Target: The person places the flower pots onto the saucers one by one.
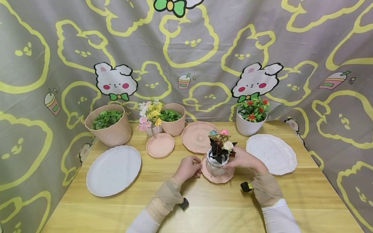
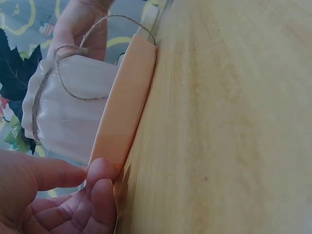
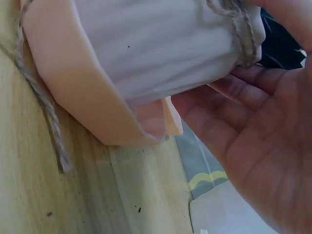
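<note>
A small white flowerpot (image 1: 215, 169) with artificial flowers (image 1: 222, 144) and twine round its neck stands on a small pink saucer (image 1: 222, 180). My right hand (image 1: 246, 158) holds the pot from its right side, fingers around the wall just below the twine in the right wrist view. At the saucer's left edge, my left hand (image 1: 187, 167) pinches the rim between thumb and fingers, seen closely in the left wrist view. A loose end of twine (image 3: 51, 122) hangs over the saucer onto the wooden table (image 3: 126, 190).
Two white trays (image 1: 113, 171) (image 1: 272, 154) lie at left and right. Behind are a large pink saucer (image 1: 193, 142), a small one (image 1: 159, 145), pink pots (image 1: 116, 132) (image 1: 176, 124) with green plants, a daisy pot (image 1: 153, 130) and a white red-flowered pot (image 1: 250, 126). A patterned curtain (image 1: 204, 71) hangs behind.
</note>
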The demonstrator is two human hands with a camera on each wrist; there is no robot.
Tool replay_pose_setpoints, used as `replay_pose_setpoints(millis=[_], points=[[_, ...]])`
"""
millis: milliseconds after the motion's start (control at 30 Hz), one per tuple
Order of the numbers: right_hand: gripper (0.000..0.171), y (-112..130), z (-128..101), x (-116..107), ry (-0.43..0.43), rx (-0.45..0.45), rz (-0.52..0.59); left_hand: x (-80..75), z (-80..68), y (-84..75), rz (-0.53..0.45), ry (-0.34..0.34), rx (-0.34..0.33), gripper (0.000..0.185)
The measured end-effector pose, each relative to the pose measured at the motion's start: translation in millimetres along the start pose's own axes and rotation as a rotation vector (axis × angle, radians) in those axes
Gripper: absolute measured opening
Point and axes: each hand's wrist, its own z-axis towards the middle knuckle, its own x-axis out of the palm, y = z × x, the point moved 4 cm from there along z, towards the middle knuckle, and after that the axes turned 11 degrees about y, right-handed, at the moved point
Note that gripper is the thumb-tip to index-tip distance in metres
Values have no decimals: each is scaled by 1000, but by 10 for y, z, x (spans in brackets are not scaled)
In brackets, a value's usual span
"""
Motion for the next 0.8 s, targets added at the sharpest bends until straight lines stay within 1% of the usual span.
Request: replay_pose_setpoints(millis=[67,233,300,367,467,567,667,800], points=[[85,-4,-3,2,3,-1,14,0,0,0,2,-2,0,15],[88,-21,-20,-8,-3,24,-3,-3,3,7,2,-2,2,14],[89,-22,-33,-14,2,33,-20,-2,5,7,1,1,-1,14],[90,-16,-40,-11,16,42,-10,-9,3,4,11,5,-3,14],[91,-15,-59,-18,39,63,-1,-27,8,-24,61,0,5,15],[89,-26,-81,-39,51,80,-8,-64,11,-81,147,-21,22,18],[84,-37,-111,-79,45,90,-63,-120,3,-146,238,-47,39,20],[80,-72,-173,-146,21,138,-109,-194,-18,-199,324,-69,47,20]])
